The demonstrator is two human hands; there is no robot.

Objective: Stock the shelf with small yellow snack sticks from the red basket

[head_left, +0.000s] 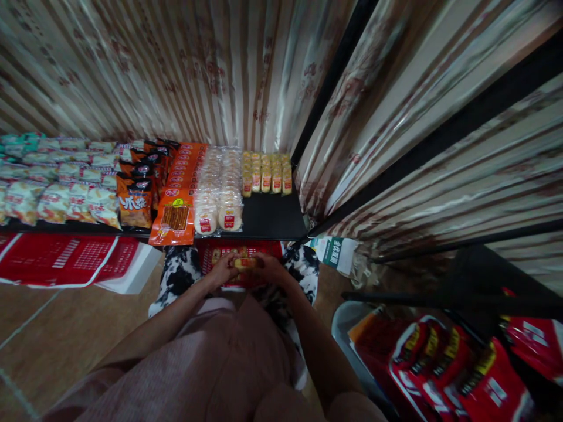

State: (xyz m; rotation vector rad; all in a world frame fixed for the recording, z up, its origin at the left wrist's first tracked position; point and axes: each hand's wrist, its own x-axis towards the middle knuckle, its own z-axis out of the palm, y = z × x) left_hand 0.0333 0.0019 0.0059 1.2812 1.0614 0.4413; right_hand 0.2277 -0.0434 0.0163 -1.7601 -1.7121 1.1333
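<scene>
**Yellow packet held in both hands over the red basket**

The yellow packet [244,263] sits between our 2 hands, low in front of us, just above the red basket [240,251] that stands below the shelf edge. Our left hand [223,268] closes on its left end and our right hand [269,268] on its right end; the fingers curl round the ends and pinch it, so neither hand is spread. The packet lies roughly level, its long side running left to right. More small packs seem to lie in the basket, though the light is too dim to be sure of them.

On the black shelf [272,217] above, the goods stand in files running back to the curtain: a short block of small yellow packs [266,173] at the right, then 2 files of round white cakes [220,187], then orange packets [178,202], then dark bags [138,193], and pale bags [57,187] far left. The front part of the shelf, before the yellow packs, is bare and black.

We judge the step in hand to be taking 1 packet out of the basket. The packet matches the yellow block in colour, so the bare patch before that block looks like the natural spot. Getting it there calls for lifting clear of the shelf lip, passing the hold to 1 hand, and setting the packet square with the row without nudging the cakes beside it.
</scene>
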